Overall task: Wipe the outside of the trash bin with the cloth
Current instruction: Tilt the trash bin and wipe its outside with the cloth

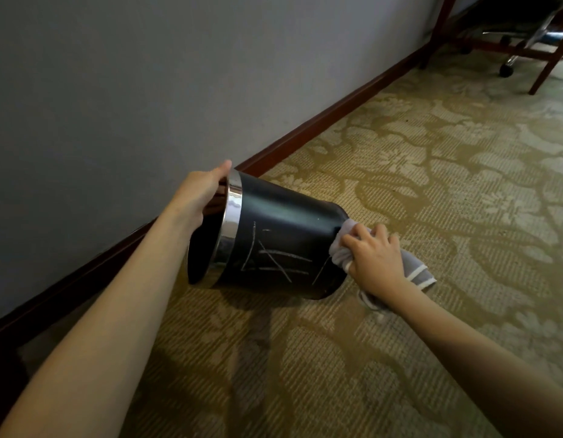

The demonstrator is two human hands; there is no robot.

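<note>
Bin: I see my left hand (pixel 199 196) clamping the tilted black chrome-rimmed trash bin (pixel 274 235), base toward 3 o'clock.
Cloth: my right hand (pixel 373 256) grips the bunched grey cloth (pixel 343 251) against that base.

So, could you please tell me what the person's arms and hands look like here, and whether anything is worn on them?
Both forearms are bare from the frame's lower edge to the wrists: no sleeves show. The left hand and right hand wear no gloves, and no watch, bracelet or ring is visible on either. The fingernails that show look short and unpainted.
</note>
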